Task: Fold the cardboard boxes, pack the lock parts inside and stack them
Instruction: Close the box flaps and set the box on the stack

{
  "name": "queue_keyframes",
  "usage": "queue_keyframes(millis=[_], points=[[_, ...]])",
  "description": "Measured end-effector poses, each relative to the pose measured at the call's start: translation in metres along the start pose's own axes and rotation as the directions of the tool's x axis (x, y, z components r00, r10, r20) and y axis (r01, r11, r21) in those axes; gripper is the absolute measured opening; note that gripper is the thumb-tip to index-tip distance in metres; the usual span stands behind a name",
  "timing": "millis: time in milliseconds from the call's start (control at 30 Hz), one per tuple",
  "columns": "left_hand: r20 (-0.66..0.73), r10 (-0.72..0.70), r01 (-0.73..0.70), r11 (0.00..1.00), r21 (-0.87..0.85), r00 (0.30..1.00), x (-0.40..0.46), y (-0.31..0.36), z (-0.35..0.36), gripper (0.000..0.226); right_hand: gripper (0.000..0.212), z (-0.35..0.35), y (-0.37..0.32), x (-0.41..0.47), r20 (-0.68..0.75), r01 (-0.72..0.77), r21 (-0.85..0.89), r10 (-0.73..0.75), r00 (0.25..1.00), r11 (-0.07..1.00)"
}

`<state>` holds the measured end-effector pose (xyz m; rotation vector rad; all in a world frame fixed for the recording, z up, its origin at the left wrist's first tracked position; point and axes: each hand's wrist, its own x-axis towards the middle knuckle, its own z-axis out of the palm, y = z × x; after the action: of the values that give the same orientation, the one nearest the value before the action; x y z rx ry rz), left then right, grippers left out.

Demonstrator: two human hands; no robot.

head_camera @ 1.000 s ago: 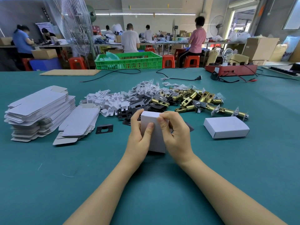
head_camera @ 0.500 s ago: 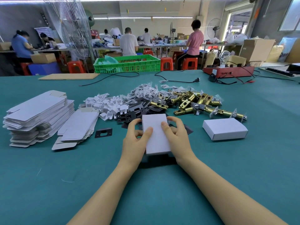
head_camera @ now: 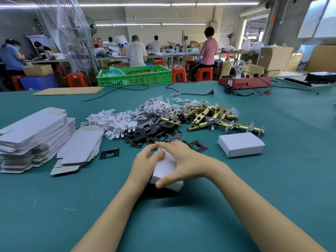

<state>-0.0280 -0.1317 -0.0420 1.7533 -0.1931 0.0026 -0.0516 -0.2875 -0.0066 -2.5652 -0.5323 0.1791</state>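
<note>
A small white cardboard box lies on the green table in front of me, held between both hands. My left hand grips its left side with curled fingers. My right hand wraps over its top and right side, thumb pressed on the near edge. A finished closed white box lies to the right. Flat box blanks are stacked at the left and in a smaller pile. Behind the hands lie brass latch bolts, black strike plates, white plastic inserts and bagged screws.
One loose black plate lies left of my hands, another to the right. At the table's far edge stand a green crate, a cardboard sheet, black cables and a red tester box with a bulb. People work at benches behind.
The box went from upright in both hands to lying flat on the table. My right hand moved over its top and my left hand closed on its left side.
</note>
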Motion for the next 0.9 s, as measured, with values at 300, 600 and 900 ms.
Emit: queue_keyframes(millis=[300,600,900], points=[[0.026,-0.076,0.078,0.988,-0.133,0.997,0.0,-0.002,0.003,0.02,0.094,-0.025,-0.006,-0.013,-0.019,-0.314,-0.23,0.318,0.948,0.921],[0.07,-0.086,0.093,0.99,-0.109,0.994,0.0,-0.005,0.005,0.021,0.075,-0.093,0.024,-0.059,0.041,-0.627,-0.315,0.67,0.741,0.712],[0.077,-0.077,0.084,0.992,-0.095,0.994,0.0,-0.006,0.005,0.021,0.115,-0.11,0.072,-0.09,-0.099,-0.856,-0.145,0.853,0.512,0.496]])
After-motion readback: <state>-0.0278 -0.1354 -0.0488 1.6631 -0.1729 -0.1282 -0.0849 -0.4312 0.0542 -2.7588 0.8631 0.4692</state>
